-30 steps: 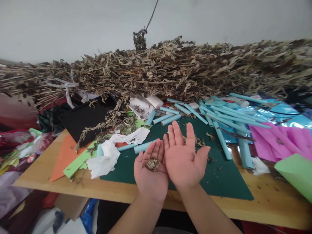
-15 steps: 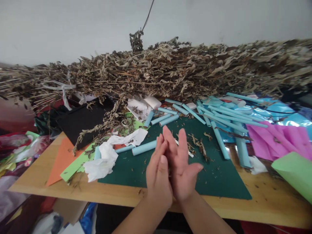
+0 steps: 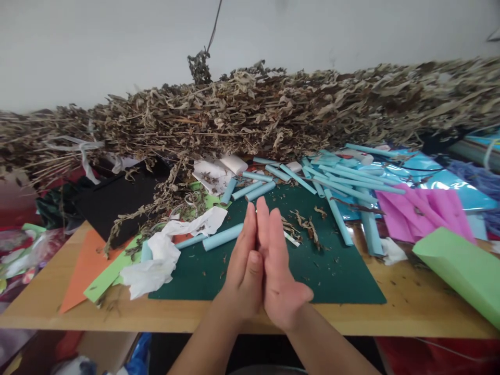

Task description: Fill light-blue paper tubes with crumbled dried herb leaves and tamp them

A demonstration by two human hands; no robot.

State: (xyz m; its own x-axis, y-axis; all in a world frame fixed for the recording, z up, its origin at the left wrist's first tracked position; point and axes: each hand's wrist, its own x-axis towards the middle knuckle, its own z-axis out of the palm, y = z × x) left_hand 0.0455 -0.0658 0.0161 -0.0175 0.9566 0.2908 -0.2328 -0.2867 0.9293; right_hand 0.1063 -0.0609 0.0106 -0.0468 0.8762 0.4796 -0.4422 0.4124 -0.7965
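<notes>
Centre: I see left hand (image 3: 242,278), right hand (image 3: 280,278) palm to palm; can't tell what's between. Blue rolls (image 3: 338,217), right of centre, look finished; leaf scraps (image 3: 309,229) on green mat (image 3: 344,284) look unused.

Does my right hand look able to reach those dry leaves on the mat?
Likely yes: the dry leaves lie on the green mat just beyond the right hand, only a thin white strip between. But it rests against the left hand, so the two may need to part first.
</notes>
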